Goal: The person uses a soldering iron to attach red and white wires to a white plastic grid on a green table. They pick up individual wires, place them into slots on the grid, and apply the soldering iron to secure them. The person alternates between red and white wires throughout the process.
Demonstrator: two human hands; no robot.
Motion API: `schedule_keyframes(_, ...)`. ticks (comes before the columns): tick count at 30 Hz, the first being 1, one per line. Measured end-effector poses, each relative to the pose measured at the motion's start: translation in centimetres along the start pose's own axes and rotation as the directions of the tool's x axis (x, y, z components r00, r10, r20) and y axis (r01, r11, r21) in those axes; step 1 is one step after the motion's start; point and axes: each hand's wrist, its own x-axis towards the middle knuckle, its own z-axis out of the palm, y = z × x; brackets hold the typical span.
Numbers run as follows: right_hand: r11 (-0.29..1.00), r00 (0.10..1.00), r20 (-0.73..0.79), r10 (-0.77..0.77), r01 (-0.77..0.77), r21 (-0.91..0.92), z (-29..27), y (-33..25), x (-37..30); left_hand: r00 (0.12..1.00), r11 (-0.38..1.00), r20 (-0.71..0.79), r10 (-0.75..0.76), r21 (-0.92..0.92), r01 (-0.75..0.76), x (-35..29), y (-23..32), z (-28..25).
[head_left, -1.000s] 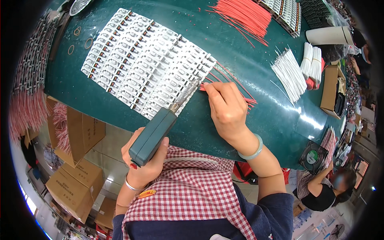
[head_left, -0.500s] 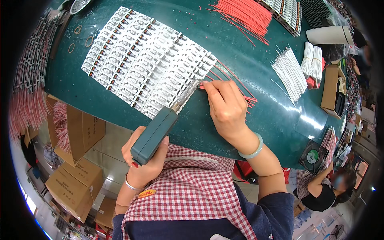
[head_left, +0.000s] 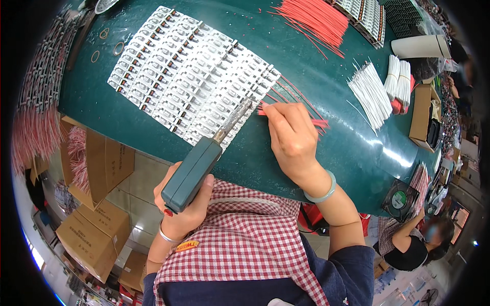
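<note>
Soldering iron in left hand, right hand seemingly pinching red wires

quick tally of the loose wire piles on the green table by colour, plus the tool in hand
red wire piles: 2, the big one and the few under the right hand
white wire piles: 2
soldering tool in left hand: 1
total: 5

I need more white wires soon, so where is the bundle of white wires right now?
In the head view, the white wires lie on the green table at upper right, beyond the right hand, below the red wires.
</note>
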Motion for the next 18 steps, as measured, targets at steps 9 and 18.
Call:
schedule_keyframes(9, 0.999, 0.998, 0.059, -0.002, 0.004, -0.032, -0.03, -0.54, -0.54, 1.0, 1.0, 0.018, 0.019, -0.025, -0.019, -0.12, -0.08, -0.05)
schedule_keyframes(18, 0.998, 0.998, 0.066, -0.007, 0.011, -0.061, 0.08, -0.58, -0.72, 0.999, 0.999, 0.006, 0.045, -0.029, -0.045, -0.24, -0.35, 0.12)
